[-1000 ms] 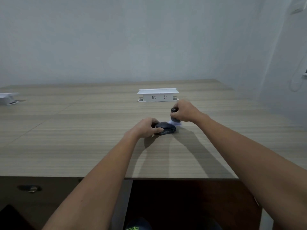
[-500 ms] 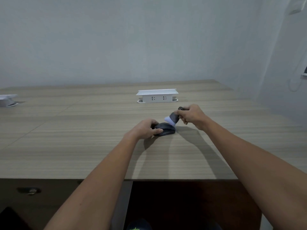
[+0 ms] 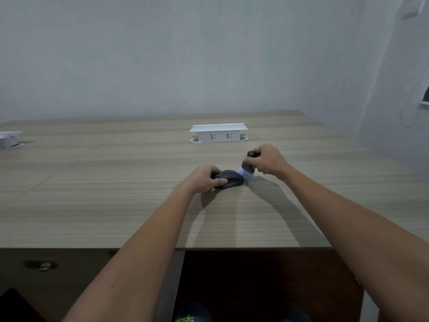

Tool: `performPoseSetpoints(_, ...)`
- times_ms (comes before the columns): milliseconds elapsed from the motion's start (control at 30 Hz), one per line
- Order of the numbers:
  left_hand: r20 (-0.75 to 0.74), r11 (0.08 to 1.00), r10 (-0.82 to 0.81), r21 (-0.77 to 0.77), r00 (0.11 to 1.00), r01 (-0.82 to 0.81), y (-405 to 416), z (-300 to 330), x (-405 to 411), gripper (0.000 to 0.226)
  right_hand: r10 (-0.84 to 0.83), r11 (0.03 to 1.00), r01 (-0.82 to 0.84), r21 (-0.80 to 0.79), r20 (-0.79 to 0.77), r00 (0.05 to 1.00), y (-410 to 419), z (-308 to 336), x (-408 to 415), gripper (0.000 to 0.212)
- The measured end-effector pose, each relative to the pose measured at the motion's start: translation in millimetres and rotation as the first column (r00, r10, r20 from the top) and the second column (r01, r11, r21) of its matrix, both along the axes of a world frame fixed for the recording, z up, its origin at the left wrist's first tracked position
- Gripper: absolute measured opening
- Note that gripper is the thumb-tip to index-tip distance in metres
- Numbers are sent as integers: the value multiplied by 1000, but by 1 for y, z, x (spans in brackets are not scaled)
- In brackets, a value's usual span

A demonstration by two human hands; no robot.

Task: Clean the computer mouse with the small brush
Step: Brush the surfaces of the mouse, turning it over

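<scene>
The left hand (image 3: 201,180) has its fingers (image 3: 219,181) wrapped over the near end of the computer mouse (image 3: 229,179), pinning it to the wooden desk (image 3: 92,194); the right hand (image 3: 267,161) has its fingers closed round the dark handle of the small brush (image 3: 248,167), pale bristles touching the mouse's far right end; the mouse lies in front of the white socket box (image 3: 218,133), nearer the person; it looks light, hard and smooth, likely to skid under strokes, so holding it by the flanks seems wise; the bristles look soft and should bend easily; the handle is short and stiff.
</scene>
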State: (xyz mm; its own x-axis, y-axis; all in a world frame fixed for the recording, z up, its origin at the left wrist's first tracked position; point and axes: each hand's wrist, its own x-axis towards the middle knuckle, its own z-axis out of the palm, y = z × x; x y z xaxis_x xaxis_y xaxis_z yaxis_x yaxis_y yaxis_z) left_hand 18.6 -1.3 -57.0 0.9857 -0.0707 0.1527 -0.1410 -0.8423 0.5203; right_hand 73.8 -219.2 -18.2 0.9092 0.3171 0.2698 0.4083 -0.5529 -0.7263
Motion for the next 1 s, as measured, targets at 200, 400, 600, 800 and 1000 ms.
performPoseSetpoints(200, -6, 999, 50, -21, 999, -50, -4, -1, -3, 31, 75, 997, -75, -13, -48, 996, -3, 0, -6, 21)
performPoseSetpoints(400, -6, 993, 116, -31, 993, -116, -8, -2, -6, 37, 73, 992, -68, 107, -36, 997, -10, -2, -7, 23)
performPoseSetpoints(600, -3, 994, 111, -4, 994, -111, -9, 8, -6, 39, -80, 996, 83, -21, 113, 990, -17, -19, -5, 20)
performPoseSetpoints(800, -46, 987, 81, -137, 996, -86, -7, 5, 0, 38, 0, 999, -2, 46, 48, 999, -15, -27, -12, 16)
performPoseSetpoints(1000, -56, 961, 64, -264, 996, -76, -7, 1, 0, 32, 21, 997, -33, 73, 159, 987, -7, -22, -21, 14)
